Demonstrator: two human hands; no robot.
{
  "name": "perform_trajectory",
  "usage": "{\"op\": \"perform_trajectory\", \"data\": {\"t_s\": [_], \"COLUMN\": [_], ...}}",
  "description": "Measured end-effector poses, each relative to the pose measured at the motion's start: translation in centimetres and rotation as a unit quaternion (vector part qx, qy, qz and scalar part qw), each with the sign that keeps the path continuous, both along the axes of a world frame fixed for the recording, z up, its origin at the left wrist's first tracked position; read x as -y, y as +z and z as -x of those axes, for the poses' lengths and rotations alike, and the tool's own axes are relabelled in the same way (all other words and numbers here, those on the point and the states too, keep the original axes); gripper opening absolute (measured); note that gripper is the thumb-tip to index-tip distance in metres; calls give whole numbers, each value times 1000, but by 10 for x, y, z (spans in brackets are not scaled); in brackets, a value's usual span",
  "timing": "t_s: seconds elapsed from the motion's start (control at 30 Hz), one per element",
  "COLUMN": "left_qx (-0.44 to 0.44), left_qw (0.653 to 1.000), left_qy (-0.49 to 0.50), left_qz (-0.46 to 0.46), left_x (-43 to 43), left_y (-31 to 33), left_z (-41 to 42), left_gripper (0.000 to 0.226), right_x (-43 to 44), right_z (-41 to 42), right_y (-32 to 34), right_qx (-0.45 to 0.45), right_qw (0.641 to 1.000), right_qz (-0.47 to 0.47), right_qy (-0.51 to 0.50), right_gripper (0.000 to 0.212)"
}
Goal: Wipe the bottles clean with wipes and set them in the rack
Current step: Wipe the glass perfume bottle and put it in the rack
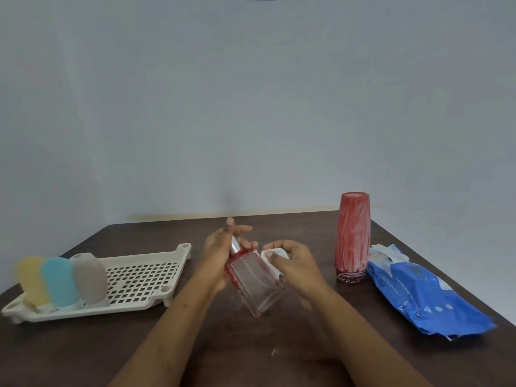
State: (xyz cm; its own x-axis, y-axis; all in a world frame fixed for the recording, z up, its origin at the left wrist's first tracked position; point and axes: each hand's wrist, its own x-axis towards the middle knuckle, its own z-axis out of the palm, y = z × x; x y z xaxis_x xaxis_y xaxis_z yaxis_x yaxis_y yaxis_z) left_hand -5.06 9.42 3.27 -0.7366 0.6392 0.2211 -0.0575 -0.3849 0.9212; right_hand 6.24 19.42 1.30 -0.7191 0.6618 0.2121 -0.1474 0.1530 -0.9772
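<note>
Both my hands meet over the middle of the table. My left hand (220,255) grips the glass bottle (255,286) round its shoulder and silver neck, fingers loosely curled about it with one fingertip pointing up. My right hand (296,268) pinches a folded white wipe (276,254) between thumb and fingers and presses it against the bottle's right side.

Behind everything is a plain pale wall (251,107). Below it the dark brown table (83,353) fills the lower part of the view.

On my left sits the cream rack (145,275), a flat perforated tray with short feet, its near end closest to me. On my right lies the blue pack of wipes (427,294), flat and crumpled, its white flap at the far end. Just beside that flap, a tall bottle (352,238) stands upright on the table, covered in red and white streaks and well apart from my hands.

Three soft bottles stand side by side in the near left end of the rack, touching one another: a yellow bottle (30,277) outermost, a blue bottle (59,280) in the middle, and a grey bottle (90,277) innermost. Their white ends are down in the tray.

The glass bottle is square and clear, tilted with its base towards me, and red smears run along its left edge and shoulder.
</note>
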Motion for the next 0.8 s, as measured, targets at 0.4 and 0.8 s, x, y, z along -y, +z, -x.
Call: {"op": "perform_trajectory", "data": {"t_s": [0.4,0.8], "left_qx": [-90,-134], "left_qw": [995,991], "left_qy": [-40,11], "left_qz": [-4,-19], "left_x": [-3,12], "left_y": [10,21], "left_z": [-21,-4], "left_gripper": [45,44], "right_x": [-7,-12], "right_z": [-4,-13], "right_y": [2,2], "right_qx": [8,196], "right_qw": [996,973], "right_qz": [75,-74], "right_qy": [49,94], "right_gripper": [8,6]}}
